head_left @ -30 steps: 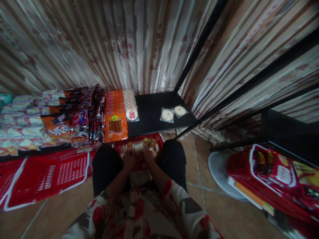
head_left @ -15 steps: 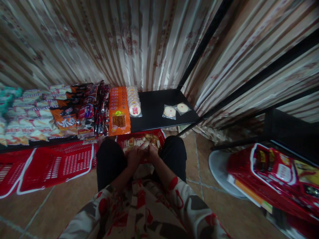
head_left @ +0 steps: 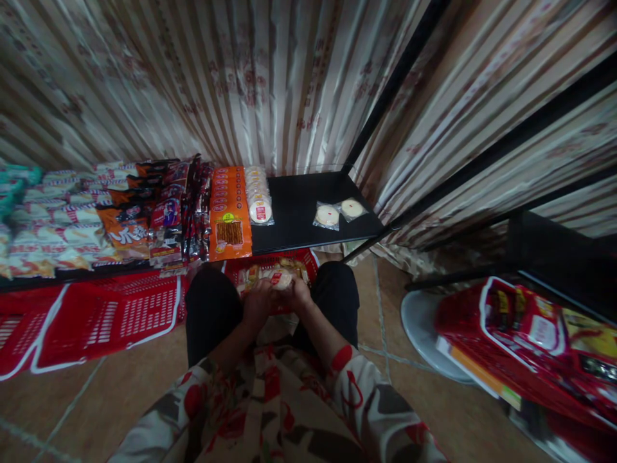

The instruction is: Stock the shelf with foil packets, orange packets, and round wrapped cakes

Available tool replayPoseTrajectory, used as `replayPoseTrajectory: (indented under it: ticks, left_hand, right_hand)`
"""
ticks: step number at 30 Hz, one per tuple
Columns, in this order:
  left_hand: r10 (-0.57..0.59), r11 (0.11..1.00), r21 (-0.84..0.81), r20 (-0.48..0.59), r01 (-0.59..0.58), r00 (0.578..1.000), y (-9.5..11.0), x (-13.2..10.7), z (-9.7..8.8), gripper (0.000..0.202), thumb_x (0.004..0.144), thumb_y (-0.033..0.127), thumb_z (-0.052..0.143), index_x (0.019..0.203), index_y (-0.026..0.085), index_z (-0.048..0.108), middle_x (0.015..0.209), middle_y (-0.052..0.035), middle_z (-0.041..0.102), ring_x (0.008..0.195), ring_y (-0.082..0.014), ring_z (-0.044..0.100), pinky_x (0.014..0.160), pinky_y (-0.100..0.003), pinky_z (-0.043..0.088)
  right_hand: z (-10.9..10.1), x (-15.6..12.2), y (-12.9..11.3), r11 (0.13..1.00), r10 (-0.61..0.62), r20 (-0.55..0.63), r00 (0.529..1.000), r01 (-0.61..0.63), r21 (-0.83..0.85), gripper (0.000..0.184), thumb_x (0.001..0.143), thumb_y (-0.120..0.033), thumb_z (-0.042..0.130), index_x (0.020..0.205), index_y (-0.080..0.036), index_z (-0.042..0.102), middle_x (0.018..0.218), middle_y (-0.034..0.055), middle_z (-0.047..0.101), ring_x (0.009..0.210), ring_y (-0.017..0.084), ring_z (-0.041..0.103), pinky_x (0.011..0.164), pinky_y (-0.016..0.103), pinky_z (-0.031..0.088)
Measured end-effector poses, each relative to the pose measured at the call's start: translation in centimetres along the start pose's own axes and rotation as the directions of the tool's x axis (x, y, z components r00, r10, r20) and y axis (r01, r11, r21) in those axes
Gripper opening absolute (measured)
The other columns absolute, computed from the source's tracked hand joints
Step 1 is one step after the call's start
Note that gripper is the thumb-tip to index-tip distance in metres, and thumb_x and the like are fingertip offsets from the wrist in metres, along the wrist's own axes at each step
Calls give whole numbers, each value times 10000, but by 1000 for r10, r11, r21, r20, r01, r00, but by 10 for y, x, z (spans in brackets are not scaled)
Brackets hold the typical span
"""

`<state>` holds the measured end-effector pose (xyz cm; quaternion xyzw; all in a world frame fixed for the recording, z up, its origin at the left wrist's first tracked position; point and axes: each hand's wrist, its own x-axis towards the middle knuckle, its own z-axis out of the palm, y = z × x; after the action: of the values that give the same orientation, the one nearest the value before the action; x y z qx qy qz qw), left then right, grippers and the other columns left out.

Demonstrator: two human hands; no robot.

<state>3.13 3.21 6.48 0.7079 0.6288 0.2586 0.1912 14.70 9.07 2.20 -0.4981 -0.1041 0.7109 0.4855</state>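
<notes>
Between my knees, my left hand (head_left: 258, 301) and my right hand (head_left: 299, 294) close round a pale round packaged cake (head_left: 281, 280) with a red label, one hand on each side. Part of its lower edge is hidden by my fingers. Beneath it is a red basket (head_left: 314, 262) with more wrapped snacks (head_left: 253, 273) inside. On the black shelf (head_left: 294, 222) ahead, a row of similar round packaged cakes (head_left: 261, 210) overlaps from back to front. Two more round packets (head_left: 328, 215) lie apart toward the shelf's right end.
Left along the shelf are an orange snack bag (head_left: 230, 215), dark packets (head_left: 166, 222) and white packets (head_left: 62, 225). Red baskets (head_left: 110, 315) stand below. A filled red basket (head_left: 463, 315) is on the right, beside black metal poles (head_left: 400, 77).
The packaged cake in my hands has turned, so its round face and red label show. My hands have moved slightly apart around it. Packets on the shelf stay put.
</notes>
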Motion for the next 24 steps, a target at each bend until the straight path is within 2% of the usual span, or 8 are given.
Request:
replayPoseTrajectory:
  ticks: [3, 8, 12, 16, 21, 24]
  left_hand:
    - [45, 999, 10, 11, -45, 999, 0, 0, -3, 103, 863, 178, 459, 907, 182, 553, 1031, -73, 610, 1032, -180, 549, 944, -354, 432]
    - [57, 998, -11, 58, -57, 997, 2, 0, -10, 107, 858, 226, 497, 936, 190, 559, 1059, -75, 611, 1078, -175, 531, 968, -349, 416]
    - [61, 998, 12, 83, -62, 995, 3, 1, -14, 130, 846, 209, 520, 968, 184, 554, 1100, -87, 601, 1097, -188, 525, 978, -373, 414]
    - [91, 995, 27, 40, -92, 995, 3, 2, -14, 157, 856, 219, 500, 990, 155, 548, 1120, -124, 593, 1112, -208, 521, 980, -392, 420]
    - [122, 992, 24, -8, -122, 992, 5, 4, -11, 143, 847, 204, 502, 964, 141, 555, 1109, -131, 597, 1114, -210, 520, 992, -385, 414]
    - [124, 992, 17, -14, -124, 992, 10, 4, -10, 133, 851, 180, 479, 955, 157, 560, 1113, -113, 599, 1130, -203, 513, 994, -389, 412]
  right_hand:
    - [-1, 0, -7, 996, 84, -1, 996, -84, -6, 197, 781, -342, 476, 660, -202, 544, 460, -19, 537, 446, 135, 526, 507, 248, 477]
    - [3, -7, -18, 992, 110, -3, 994, -110, -64, 303, 810, -408, 421, 713, -173, 586, 572, 48, 615, 594, 184, 609, 620, 310, 508]
    - [12, -14, -26, 992, 57, 21, 998, -55, -112, 336, 790, -463, 445, 745, -170, 603, 676, 92, 660, 752, 231, 646, 717, 363, 510]
    - [14, -23, -31, 996, 43, 107, 993, -34, -87, 472, 782, -594, 406, 817, -172, 615, 795, 117, 680, 858, 253, 642, 760, 395, 502]
    - [8, -35, -33, 999, 47, 138, 989, -47, -4, 653, 797, -689, 304, 903, -132, 628, 841, 148, 682, 883, 259, 647, 760, 409, 506]
    - [7, -40, -31, 997, -67, 146, 987, 72, -34, 607, 797, -652, 378, 928, -120, 639, 811, 137, 686, 842, 265, 657, 740, 413, 520]
